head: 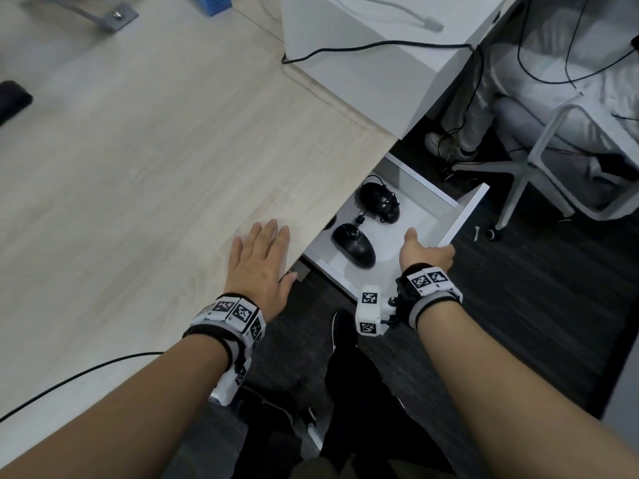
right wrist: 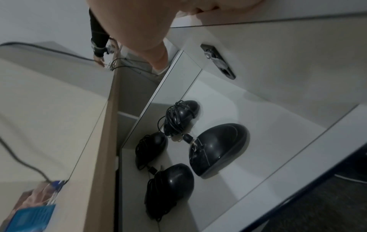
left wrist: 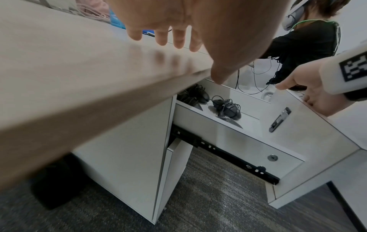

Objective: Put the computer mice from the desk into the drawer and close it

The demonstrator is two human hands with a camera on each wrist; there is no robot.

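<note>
On the open drawer front's top edge, right hand grips; rigid panel on slides should push smoothly. Left hand lies flat, holding nothing.

mice in drawer, under desk

dark carpet, white cabinet with black cable, white chair base, flat dim light

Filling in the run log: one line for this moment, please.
stage: closing | drawer: open, four mice inside | right hand: grips drawer front | left hand: flat on desk
</note>
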